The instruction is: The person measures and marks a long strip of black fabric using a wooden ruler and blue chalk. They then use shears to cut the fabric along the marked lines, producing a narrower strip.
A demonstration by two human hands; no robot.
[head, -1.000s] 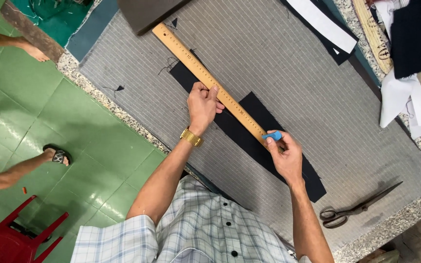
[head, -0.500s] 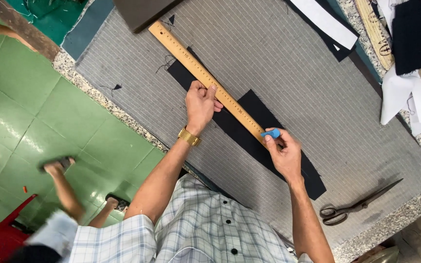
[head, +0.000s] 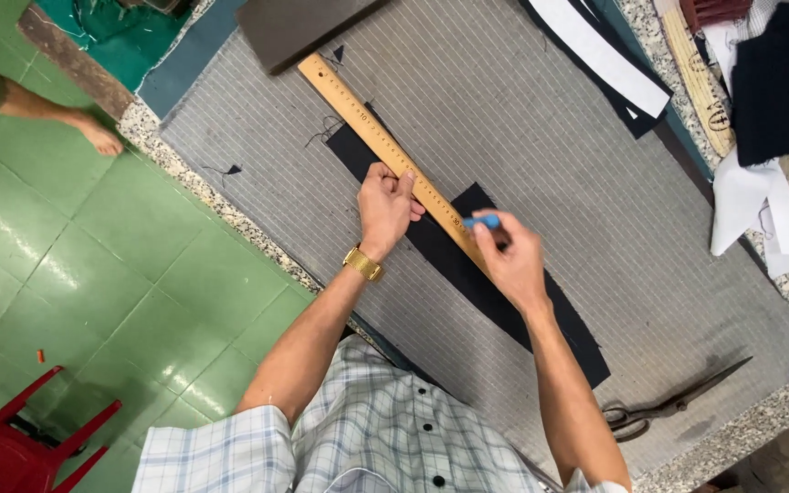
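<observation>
A long wooden ruler (head: pixel 362 116) lies diagonally across a strip of black fabric (head: pixel 563 321) on grey pinstriped cloth (head: pixel 522 128). My left hand (head: pixel 385 203), with a gold watch on the wrist, presses flat on the ruler's middle. My right hand (head: pixel 509 258) pinches a small piece of blue chalk (head: pixel 483 221) and holds its tip against the ruler's edge, just right of my left hand. The ruler's near end is hidden under my right hand.
Dark scissors (head: pixel 664 406) lie on the cloth at the right near the table's speckled edge. White and dark fabric pieces (head: pixel 760 110) pile up at the upper right. A red plastic stool (head: pixel 20 443) stands on the green floor; another person's bare foot (head: pixel 98 137) is at the upper left.
My right hand has slid the blue chalk up along the ruler's edge toward my left hand. The other person on the green floor has walked away to the upper left.
</observation>
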